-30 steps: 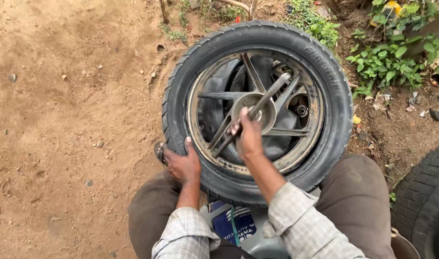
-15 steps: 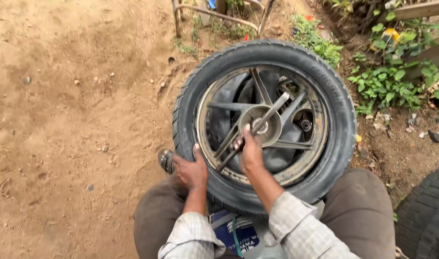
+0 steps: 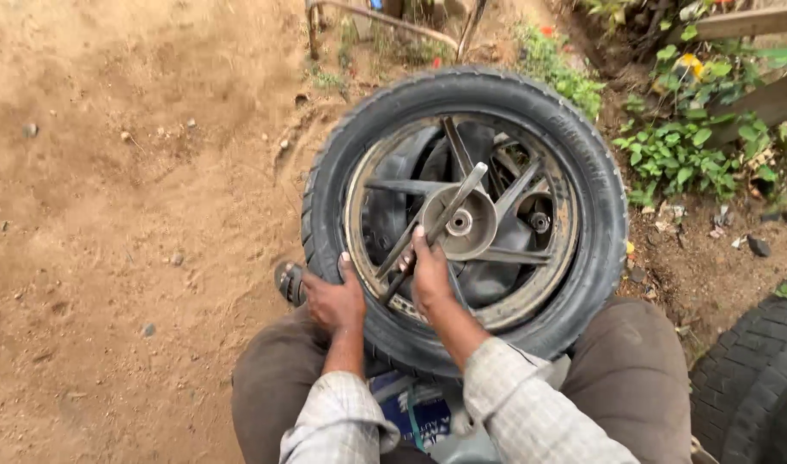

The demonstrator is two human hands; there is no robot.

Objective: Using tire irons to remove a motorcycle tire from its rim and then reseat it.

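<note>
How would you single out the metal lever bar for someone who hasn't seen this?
Find the large black rubber tyre on its grey spoked metal wheel on the sandy ground. The long flat grey metal lever bar lies diagonally over the round hub, its lower end in the right hand. Unlike the fixed spokes, it lies loose on top.

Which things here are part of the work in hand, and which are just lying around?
In use:
left hand pressing on the tyre
right hand gripping the lever
wheel rim with hub

Lying about:
second tyre at right
plants
metal frame at top
stones on the dirt
</note>
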